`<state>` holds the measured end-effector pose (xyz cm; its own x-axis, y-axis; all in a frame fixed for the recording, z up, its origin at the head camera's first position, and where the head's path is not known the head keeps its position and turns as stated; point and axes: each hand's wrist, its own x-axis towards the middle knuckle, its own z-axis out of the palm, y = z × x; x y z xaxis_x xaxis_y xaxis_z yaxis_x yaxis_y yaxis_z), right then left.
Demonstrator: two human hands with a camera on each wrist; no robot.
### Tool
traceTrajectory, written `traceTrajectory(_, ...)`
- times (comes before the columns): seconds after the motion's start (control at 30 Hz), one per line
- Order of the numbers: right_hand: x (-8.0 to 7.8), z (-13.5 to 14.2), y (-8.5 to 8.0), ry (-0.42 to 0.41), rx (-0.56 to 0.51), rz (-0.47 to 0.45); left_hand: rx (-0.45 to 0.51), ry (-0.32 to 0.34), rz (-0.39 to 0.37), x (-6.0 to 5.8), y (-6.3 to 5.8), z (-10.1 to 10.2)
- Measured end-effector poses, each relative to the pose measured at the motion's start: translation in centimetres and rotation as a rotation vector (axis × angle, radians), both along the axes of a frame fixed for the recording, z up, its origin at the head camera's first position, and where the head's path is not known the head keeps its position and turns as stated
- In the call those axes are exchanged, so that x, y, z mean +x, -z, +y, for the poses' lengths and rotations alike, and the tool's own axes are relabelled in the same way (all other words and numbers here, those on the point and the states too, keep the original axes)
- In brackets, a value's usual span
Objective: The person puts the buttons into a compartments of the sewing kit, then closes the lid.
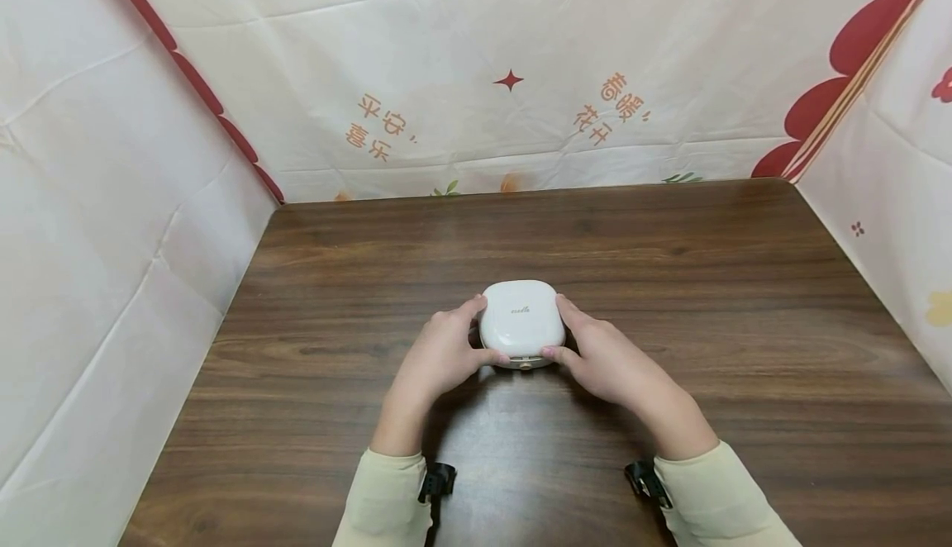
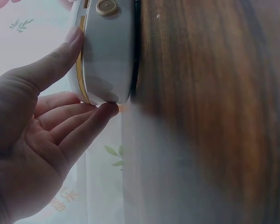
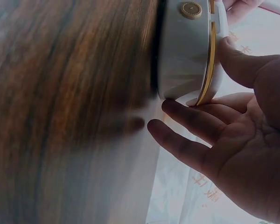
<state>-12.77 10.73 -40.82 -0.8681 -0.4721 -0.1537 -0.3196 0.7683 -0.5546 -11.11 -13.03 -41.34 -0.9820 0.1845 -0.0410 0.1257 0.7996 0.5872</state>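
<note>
A white rounded case with a glossy lid and small lettering sits on the table between both hands. The wrist views show a gold band under its lid and a round gold knob on its front. My left hand holds the left side, thumb on the lid's front edge and fingers against the side wall. On the opposite side my right hand holds it likewise, its thumb at the front edge. In the right wrist view one right finger stands off the case. The lid looks closed.
The dark wood-grain table extends around the case. A pale printed cloth hangs behind it and along both sides. A black wrist strap is on the left wrist, another strap on the right.
</note>
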Motion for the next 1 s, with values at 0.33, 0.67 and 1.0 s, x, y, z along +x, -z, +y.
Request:
traceTrajectory(0.33,0.04,-0.37,0.08,0.001,0.022,0.008,-0.071,0.008,0.021,0.13,-0.11,0.17)
traceTrajectory(0.67,0.08,-0.51,0.26,-0.007,0.020,0.037,-0.104,0.013,0.039,0.22,-0.28,0.33)
traceTrajectory(1.0,-0.18,-0.73,0.45,-0.020,0.029,0.057,-0.156,0.002,0.039,0.21,-0.69,0.46)
